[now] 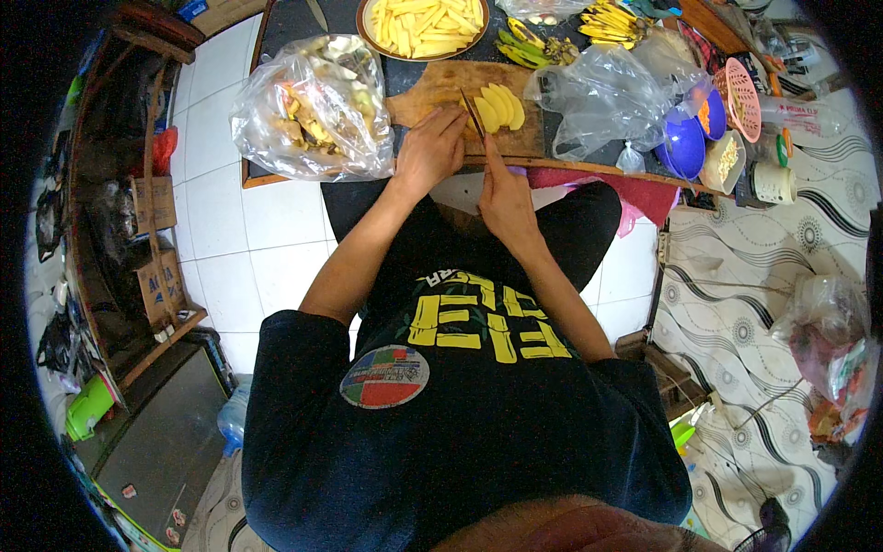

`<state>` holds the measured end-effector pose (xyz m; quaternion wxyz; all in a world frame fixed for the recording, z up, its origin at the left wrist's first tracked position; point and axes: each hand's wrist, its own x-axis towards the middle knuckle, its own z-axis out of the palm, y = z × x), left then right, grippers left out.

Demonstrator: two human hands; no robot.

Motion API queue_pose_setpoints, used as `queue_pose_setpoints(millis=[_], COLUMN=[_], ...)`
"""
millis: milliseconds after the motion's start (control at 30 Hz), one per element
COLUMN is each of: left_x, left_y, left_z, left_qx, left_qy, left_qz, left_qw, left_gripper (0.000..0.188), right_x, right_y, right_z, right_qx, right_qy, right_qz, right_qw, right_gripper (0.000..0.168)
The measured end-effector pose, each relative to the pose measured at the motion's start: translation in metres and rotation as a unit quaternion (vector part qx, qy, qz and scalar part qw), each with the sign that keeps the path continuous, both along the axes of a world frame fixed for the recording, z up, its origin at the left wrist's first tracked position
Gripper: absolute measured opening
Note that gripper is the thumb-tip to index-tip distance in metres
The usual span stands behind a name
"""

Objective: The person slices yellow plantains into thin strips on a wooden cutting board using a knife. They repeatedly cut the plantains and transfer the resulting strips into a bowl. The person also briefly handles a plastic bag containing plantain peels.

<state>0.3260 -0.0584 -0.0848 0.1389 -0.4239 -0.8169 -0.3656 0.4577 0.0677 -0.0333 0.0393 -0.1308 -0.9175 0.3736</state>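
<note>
On a wooden cutting board lie several pale yellow slices, apparently potato, fanned out and overlapping. My right hand grips a kitchen knife, its index finger stretched along the blade, which stands on edge just left of the slices. Fingers bent, my left hand presses a yellow piece against the board beside the blade. Most of that piece is hidden under the fingers. Beyond the board, a brown-rimmed plate is heaped with pale cut sticks.
Left of the board sits a clear plastic bag of peelings. Bananas lie behind it to the right. A crumpled plastic bag, blue bowls and a pink basket crowd the right side. The table's wooden edge runs before me.
</note>
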Motion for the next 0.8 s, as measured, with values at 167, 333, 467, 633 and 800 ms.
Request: queue_pose_setpoints(millis=[167,333,467,633,800], left_x=[0.000,0.000,0.000,0.000,-0.001], left_y=[0.001,0.000,0.001,0.000,0.000], left_z=[-0.001,-0.001,-0.002,-0.005,-0.006], left_qx=[-0.004,-0.013,-0.005,-0.010,-0.019], left_qy=[0.002,-0.020,-0.018,-0.004,-0.017], left_qz=[0.002,0.001,0.003,0.009,0.009], left_qw=[1.000,1.000,1.000,1.000,1.000], left_gripper=[0.035,0.036,0.036,0.037,0.038], right_x=[0.001,-0.001,0.000,0.000,-0.001], right_y=[0.000,-0.002,-0.001,-0.001,-0.003], right_z=[-0.007,-0.005,-0.019,-0.030,-0.030], right_qx=[0.024,0.025,0.042,0.054,0.060], right_qy=[-0.017,-0.021,0.011,0.028,0.031], right_qz=[0.001,0.001,0.012,0.016,0.012], right_qw=[1.000,0.999,0.999,0.998,0.998], right_gripper=[0.060,0.059,0.069,0.075,0.075])
